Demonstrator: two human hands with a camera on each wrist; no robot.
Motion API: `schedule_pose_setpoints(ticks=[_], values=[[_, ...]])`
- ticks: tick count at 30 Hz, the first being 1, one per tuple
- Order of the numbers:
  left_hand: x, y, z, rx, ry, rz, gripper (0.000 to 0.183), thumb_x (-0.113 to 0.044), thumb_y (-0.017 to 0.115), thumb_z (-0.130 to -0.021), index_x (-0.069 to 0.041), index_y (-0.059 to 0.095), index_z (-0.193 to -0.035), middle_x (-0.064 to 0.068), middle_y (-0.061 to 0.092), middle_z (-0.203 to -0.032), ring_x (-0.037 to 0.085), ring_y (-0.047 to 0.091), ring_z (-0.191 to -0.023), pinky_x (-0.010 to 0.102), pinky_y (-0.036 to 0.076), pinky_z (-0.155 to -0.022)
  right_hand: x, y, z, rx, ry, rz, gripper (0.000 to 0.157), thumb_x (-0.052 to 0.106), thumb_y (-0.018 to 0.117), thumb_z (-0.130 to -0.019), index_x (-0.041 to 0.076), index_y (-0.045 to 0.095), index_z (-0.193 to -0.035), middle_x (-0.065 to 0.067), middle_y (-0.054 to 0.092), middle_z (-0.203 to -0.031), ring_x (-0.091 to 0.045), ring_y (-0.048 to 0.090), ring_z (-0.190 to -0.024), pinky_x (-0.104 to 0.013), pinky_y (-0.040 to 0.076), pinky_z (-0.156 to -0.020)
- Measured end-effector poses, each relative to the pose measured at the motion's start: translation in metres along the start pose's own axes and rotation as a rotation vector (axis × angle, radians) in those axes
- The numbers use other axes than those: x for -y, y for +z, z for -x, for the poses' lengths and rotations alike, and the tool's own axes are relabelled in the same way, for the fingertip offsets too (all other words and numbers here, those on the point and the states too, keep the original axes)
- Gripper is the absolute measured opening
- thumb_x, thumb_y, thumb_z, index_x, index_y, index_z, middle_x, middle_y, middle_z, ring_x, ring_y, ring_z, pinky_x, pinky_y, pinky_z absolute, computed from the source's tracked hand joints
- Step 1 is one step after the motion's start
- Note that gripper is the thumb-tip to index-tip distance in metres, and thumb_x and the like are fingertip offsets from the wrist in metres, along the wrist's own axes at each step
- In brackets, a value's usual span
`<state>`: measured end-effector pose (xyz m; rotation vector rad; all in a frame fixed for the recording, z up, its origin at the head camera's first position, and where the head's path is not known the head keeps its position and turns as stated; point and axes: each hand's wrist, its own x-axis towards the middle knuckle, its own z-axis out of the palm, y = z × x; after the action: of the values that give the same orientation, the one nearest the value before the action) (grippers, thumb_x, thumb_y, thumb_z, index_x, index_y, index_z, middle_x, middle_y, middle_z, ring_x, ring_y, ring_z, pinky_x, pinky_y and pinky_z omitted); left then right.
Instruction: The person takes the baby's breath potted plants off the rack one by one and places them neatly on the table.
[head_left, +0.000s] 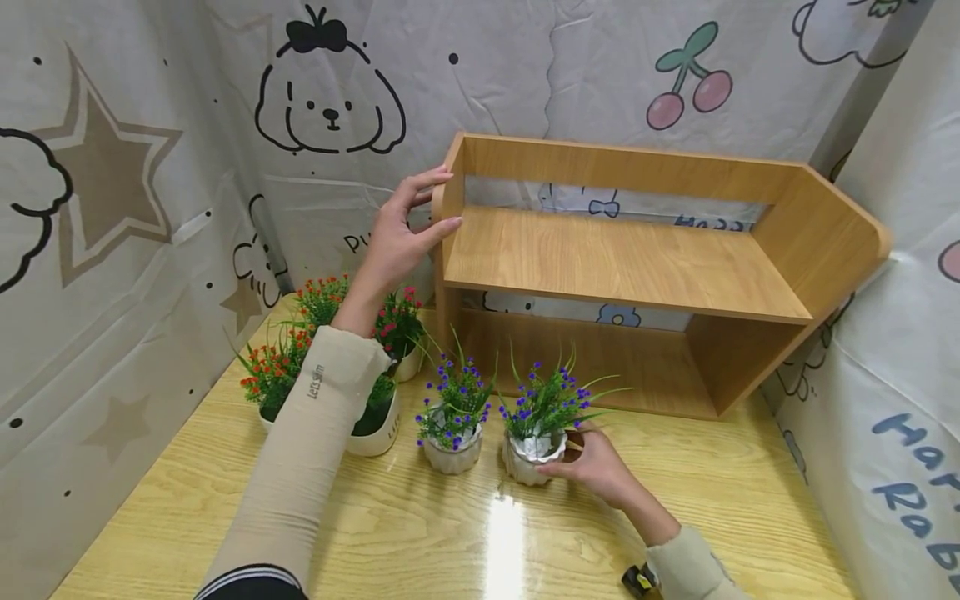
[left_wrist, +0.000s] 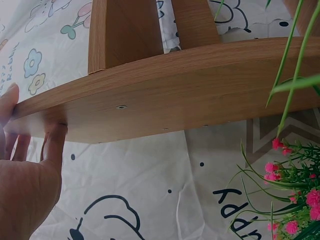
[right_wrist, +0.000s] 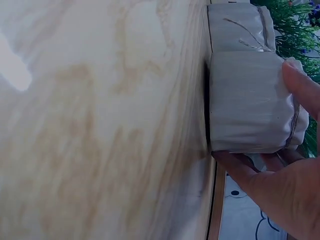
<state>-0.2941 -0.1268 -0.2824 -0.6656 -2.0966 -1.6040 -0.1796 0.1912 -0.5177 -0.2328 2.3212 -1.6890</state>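
Observation:
At the wooden two-tier shelf point(head_left: 630, 258), my left hand point(head_left: 397, 237) pinches the edge of the left side panel point(left_wrist: 150, 110) between thumb and fingers. My right hand point(head_left: 600, 471) holds a white fluted flowerpot point(head_left: 522, 468) with blue-purple flowers, thumb on the near side and fingers round the right. In the right wrist view, a dark gap or shadow lies along the base of this pot point(right_wrist: 250, 105); whether it touches the table is hard to tell. A matching purple-flowered pot point(head_left: 453, 458) stands just to its left.
Left of the shelf, several potted plants with orange flowers point(head_left: 273, 367) and pink-red flowers point(head_left: 401, 317) stand partly behind my left sleeve. A wood-grain table point(head_left: 420, 533) carries everything. Patterned cloth point(head_left: 480, 92) hangs behind and at both sides.

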Motion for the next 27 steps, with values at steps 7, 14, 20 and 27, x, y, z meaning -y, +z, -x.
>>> schedule_pose_setpoints(ticks=[7,14,20,27], values=[[-0.0002,-0.0021,0.0012,-0.002,-0.007,-0.010,0.052,-0.008,0.074,-0.096,-0.007,0.056,-0.145,0.005,0.042,-0.164,0.030,0.049,-0.141,0.056,0.050,-0.109,-0.0017,0.0018,-0.0030,0.042,0.001,0.011,0.084,0.010,0.093,-0.075,-0.005,0.047,-0.144,-0.028,0.063,-0.133,-0.038,0.067,-0.118,-0.032,0.062,-0.091],[0.0020,-0.0004,0.0012,0.001,-0.008,0.022,0.052,-0.006,0.074,-0.096,-0.006,0.055,-0.145,0.005,0.043,-0.164,0.029,0.050,-0.139,0.054,0.051,-0.108,-0.0022,-0.0006,-0.0043,0.065,0.030,0.027,0.082,0.012,0.093,-0.075,-0.004,0.050,-0.143,-0.025,0.066,-0.130,-0.034,0.069,-0.114,-0.032,0.062,-0.090],[0.0019,0.0000,0.0006,-0.008,-0.011,0.020,0.052,-0.007,0.074,-0.095,-0.006,0.056,-0.144,0.005,0.043,-0.164,0.029,0.050,-0.140,0.056,0.049,-0.111,-0.0005,-0.0028,-0.0032,0.081,0.035,0.056,0.085,0.014,0.092,-0.077,-0.007,0.046,-0.146,-0.028,0.063,-0.135,-0.036,0.066,-0.118,-0.036,0.060,-0.095],[0.0014,0.0001,-0.0009,-0.008,0.015,-0.013,0.051,-0.007,0.074,-0.095,-0.006,0.056,-0.143,0.007,0.044,-0.163,0.031,0.051,-0.140,0.054,0.040,-0.118,0.0009,-0.0048,-0.0030,0.079,0.049,0.108,0.078,0.019,0.092,-0.078,-0.006,0.052,-0.140,-0.020,0.067,-0.128,-0.028,0.067,-0.112,-0.034,0.060,-0.091]])
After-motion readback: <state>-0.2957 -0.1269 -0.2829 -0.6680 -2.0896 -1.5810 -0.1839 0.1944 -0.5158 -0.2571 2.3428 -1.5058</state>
